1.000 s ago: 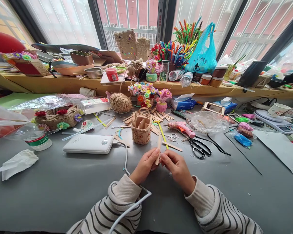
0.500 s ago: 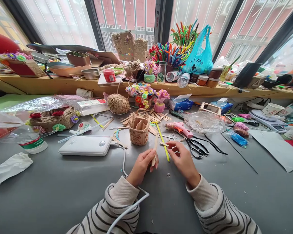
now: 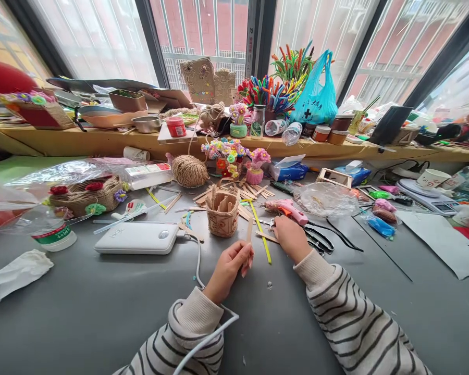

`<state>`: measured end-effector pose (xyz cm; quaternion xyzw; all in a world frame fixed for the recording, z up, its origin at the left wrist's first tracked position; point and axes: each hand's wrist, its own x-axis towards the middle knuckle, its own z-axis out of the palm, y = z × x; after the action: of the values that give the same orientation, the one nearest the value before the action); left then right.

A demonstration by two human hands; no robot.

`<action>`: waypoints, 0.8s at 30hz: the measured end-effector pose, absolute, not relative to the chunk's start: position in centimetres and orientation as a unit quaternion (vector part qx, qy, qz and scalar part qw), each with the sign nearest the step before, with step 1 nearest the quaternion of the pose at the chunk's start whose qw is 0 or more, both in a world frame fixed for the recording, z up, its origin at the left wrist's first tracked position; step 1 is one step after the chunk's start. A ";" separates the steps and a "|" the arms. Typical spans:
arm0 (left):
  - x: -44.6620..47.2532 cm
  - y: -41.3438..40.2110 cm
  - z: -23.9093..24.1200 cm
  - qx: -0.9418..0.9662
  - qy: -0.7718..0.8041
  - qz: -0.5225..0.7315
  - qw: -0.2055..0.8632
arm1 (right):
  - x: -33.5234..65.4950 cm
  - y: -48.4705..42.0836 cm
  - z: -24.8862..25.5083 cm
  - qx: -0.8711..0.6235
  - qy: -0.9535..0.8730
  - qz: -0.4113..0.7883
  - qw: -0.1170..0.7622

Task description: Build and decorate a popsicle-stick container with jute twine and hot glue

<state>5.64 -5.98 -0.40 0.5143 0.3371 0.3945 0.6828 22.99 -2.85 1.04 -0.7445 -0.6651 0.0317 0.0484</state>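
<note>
My left hand (image 3: 234, 263) pinches a wooden craft stick (image 3: 249, 232), which points up and away from me. Just beyond it stands a small brown pot (image 3: 222, 221) with several craft sticks upright in it. My right hand (image 3: 291, 238) has its fingers closed on the handles of small scissors (image 3: 272, 223), mostly covered by the hand. Another craft stick (image 3: 267, 237) lies on the table beside my right fingers, across a yellow strip (image 3: 262, 229).
A pink glue gun (image 3: 291, 210) and black-handled shears (image 3: 321, 240) lie past my right hand. To the left sit a white power bank (image 3: 136, 238) and its cable (image 3: 198, 260), which runs over my left sleeve. Loose sticks and a twine ball (image 3: 189, 171) are behind the pot.
My right hand has put down the craft stick it held and moved forward to the small scissors. My left hand still holds its stick in about the same place.
</note>
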 end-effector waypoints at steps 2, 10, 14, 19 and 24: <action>5.6 -6.0 -0.3 0.514 0.336 0.396 0.683 | 22.9 -2.8 1.4 -0.749 -0.661 0.038 0.023; 5.5 -5.9 -0.6 0.517 0.330 0.381 0.692 | 22.7 -4.1 2.3 -0.757 -0.648 0.086 0.010; 5.5 -5.9 -0.7 0.519 0.338 0.373 0.691 | 22.9 -4.7 2.0 -0.762 -0.635 0.089 0.089; 5.6 -6.1 -0.5 0.521 0.346 0.381 0.681 | 23.5 -5.4 1.4 -0.743 -0.623 0.106 0.219; 5.8 -6.0 -0.1 0.510 0.333 0.400 0.685 | 23.6 -6.2 0.8 -0.703 -0.598 0.164 0.347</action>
<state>5.76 -5.97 -0.06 0.5104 0.3325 0.4004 0.6845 23.55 -6.16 0.75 -0.7031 -0.5984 0.1639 0.3474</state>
